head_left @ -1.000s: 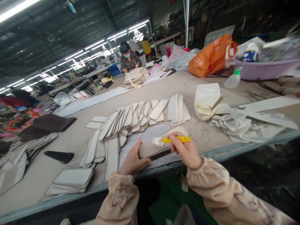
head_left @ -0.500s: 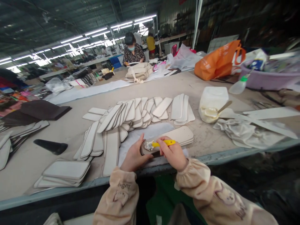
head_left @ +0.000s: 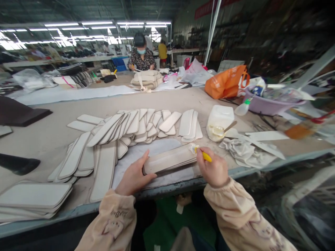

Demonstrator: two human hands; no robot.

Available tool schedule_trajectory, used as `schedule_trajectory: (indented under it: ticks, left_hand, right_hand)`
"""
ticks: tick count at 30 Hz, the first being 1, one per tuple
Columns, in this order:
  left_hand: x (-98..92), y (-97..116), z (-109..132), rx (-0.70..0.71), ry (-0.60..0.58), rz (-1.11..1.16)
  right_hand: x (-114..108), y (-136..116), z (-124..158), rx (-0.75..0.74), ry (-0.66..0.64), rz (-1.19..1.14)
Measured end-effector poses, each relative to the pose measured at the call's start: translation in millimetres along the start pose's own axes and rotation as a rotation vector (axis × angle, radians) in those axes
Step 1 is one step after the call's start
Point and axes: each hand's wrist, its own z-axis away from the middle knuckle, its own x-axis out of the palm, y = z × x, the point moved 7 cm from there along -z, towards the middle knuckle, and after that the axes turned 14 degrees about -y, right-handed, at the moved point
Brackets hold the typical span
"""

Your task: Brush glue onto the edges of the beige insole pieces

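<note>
My right hand (head_left: 213, 167) is closed round the yellow handle of a brush (head_left: 206, 155). Its bristles, coated in white paste, touch the far right end of the top strip in a stack of long beige panels (head_left: 170, 159). At the stack's near left end, my left hand (head_left: 137, 173) grips it, thumb on the near side and fingers on the far side. The stack lies on a white sheet (head_left: 162, 144) at the table's front edge. To the right stands a cut-open white jug (head_left: 220, 120) with pale paste and a stick inside.
Many overlapping panels (head_left: 123, 127) spread behind and left of my hands. A crumpled cloth (head_left: 243, 151), an orange bag (head_left: 225, 83) and a purple basin (head_left: 277, 103) sit to the right. A dark tapered object (head_left: 18, 164) lies left. Across the table a person (head_left: 142, 57) works.
The brush has moved from the left end of the top panel to its right end. My left hand keeps its hold on the stack. The camera view has levelled and turned right.
</note>
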Motion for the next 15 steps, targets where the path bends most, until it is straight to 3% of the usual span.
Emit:
schedule_trajectory:
  ticks: [3, 7, 11, 15]
  left_hand:
    - [-0.2, -1, 0, -0.024, -0.001, 0.002]
    - [-1.6, 0, 0, -0.018, 0.006, 0.011]
    - [-2.4, 0, -1, -0.014, 0.009, 0.061]
    - [-2.5, -2, 0, 0.004, 0.017, 0.102]
  right_hand:
    - [0, -15, 7, -0.085, 0.025, 0.183]
    - [17, -56, 20, -0.251, -0.095, 0.288]
    - [33, -100, 35, -0.429, -0.231, 0.095]
    - [42, -125, 43, -0.478, -0.294, -0.166]
